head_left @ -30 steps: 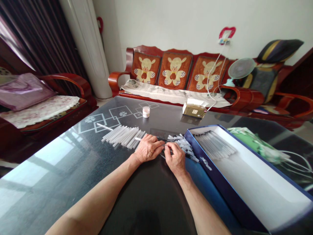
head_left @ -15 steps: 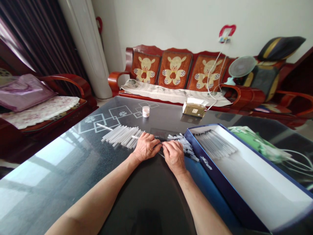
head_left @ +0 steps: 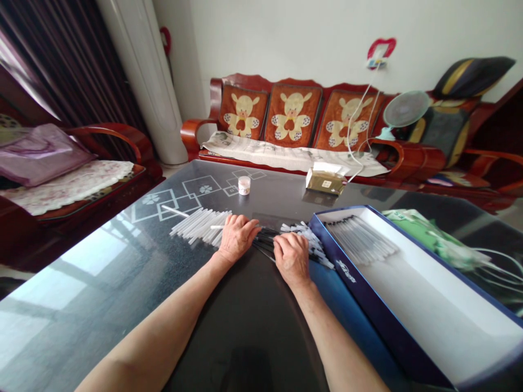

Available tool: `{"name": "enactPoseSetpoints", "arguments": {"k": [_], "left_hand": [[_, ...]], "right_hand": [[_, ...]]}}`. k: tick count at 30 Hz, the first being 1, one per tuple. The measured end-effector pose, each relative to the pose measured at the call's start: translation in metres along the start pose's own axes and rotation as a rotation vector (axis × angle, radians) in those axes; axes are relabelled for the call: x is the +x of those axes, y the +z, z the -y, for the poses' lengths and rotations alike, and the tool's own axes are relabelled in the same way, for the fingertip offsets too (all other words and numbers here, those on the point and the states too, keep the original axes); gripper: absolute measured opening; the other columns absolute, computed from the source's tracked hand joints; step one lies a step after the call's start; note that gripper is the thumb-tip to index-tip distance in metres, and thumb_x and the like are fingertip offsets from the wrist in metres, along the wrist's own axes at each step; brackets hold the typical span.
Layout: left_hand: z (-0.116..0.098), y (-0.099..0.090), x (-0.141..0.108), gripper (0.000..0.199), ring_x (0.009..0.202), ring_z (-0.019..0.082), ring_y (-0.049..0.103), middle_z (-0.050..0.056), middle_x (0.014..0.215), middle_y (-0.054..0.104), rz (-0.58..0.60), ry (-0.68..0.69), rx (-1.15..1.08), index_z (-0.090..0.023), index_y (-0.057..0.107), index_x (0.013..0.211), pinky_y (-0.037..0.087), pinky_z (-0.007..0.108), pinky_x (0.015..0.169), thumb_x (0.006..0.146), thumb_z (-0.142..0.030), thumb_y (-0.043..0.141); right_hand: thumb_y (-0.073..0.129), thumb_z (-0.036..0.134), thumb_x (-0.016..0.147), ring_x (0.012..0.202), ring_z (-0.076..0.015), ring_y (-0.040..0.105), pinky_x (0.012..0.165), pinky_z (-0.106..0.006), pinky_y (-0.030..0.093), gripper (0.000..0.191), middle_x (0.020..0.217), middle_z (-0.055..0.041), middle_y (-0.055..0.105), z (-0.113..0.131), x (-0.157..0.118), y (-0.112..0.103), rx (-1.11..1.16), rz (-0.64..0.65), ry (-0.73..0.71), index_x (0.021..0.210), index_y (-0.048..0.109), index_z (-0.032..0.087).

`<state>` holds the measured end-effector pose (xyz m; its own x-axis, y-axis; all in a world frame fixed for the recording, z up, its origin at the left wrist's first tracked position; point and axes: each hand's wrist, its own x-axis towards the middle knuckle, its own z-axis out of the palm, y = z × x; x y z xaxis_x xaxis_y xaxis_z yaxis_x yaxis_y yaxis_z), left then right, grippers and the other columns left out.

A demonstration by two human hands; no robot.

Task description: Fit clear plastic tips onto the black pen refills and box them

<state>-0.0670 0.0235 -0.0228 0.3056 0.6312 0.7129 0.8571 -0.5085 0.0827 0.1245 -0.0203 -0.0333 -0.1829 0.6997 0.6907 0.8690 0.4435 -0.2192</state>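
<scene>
Drawing apart, the left hand and right hand now expose a bundle of thin black-tipped tubes mid-worktop, near the blue box, each grip resting on it, clamped or not I cannot tell.

I log the table as black glass, printed with white outlined squares and pale flower motifs. I read the tubes as translucent white, and the bundle beside them as black. I have the box navy outside and white inside, with a brighter blue edge. I enter the packet as green and white. Jar: white, pinkish lid. Cushions: orange, each bearing a cream lamb with black-spotted paws. Sofa: reddish brown. Cloth: white with pink florals. Curtain: dark purple, vertically striped.
</scene>
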Motion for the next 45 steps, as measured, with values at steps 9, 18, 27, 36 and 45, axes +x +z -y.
{"name": "enactPoseSetpoints", "arguments": {"k": [9,18,27,36,45], "left_hand": [[-0.01,-0.001,0.001,0.031,0.079,0.019,0.05,0.008,0.087,0.061,0.099,0.11,-0.103,-0.02,0.065,0.113,0.039,0.036,0.077,0.097,-0.028,0.039],[-0.026,-0.004,0.0,0.034,0.081,0.021,0.051,0.01,0.09,0.061,0.179,0.225,-0.186,-0.018,0.061,0.119,0.042,0.04,0.08,0.096,-0.024,0.036],[-0.022,-0.005,-0.004,0.029,0.074,0.017,0.057,0.006,0.076,0.063,-0.063,-0.14,-0.368,-0.017,0.067,0.084,0.045,0.031,0.073,0.092,-0.037,0.048],[-0.019,-0.003,0.011,0.047,0.067,0.015,0.062,0.004,0.079,0.067,0.074,-0.824,-1.465,-0.015,0.063,0.105,0.052,0.03,0.067,0.077,-0.053,0.063],[-0.035,-0.009,0.004,0.035,0.072,0.013,0.059,0.003,0.077,0.063,0.221,-0.235,-0.725,-0.015,0.065,0.102,0.046,0.024,0.068,0.095,-0.041,0.042]], "right_hand": [[0.048,0.022,0.091,0.101,-0.0239,0.057,0.092,-0.041,0.042,0.025,0.106,-0.0111,0.066,-0.002,0.001,0.0,0.069,-0.082,0.07,0.11,0.063,0.016],[0.051,0.026,0.091,0.084,-0.0182,0.066,0.079,-0.032,0.054,0.016,0.089,-0.0065,0.07,0.013,0.003,0.001,0.393,-0.134,0.078,0.097,0.065,0.02],[0.061,0.032,0.083,0.065,-0.0152,0.064,0.064,-0.029,0.054,0.015,0.08,-0.0041,0.071,0.012,0.002,-0.001,0.499,-0.298,0.399,0.09,0.066,0.019],[0.059,0.026,0.083,0.072,-0.0152,0.066,0.071,-0.028,0.054,0.01,0.08,-0.0023,0.071,0.031,-0.002,-0.006,0.653,-0.013,0.18,0.088,0.064,0.02],[0.057,0.041,0.085,0.094,-0.0211,0.067,0.081,-0.034,0.054,0.03,0.104,-0.0105,0.07,0.018,0.004,0.001,0.949,-0.17,0.606,0.103,0.062,0.018]]}}
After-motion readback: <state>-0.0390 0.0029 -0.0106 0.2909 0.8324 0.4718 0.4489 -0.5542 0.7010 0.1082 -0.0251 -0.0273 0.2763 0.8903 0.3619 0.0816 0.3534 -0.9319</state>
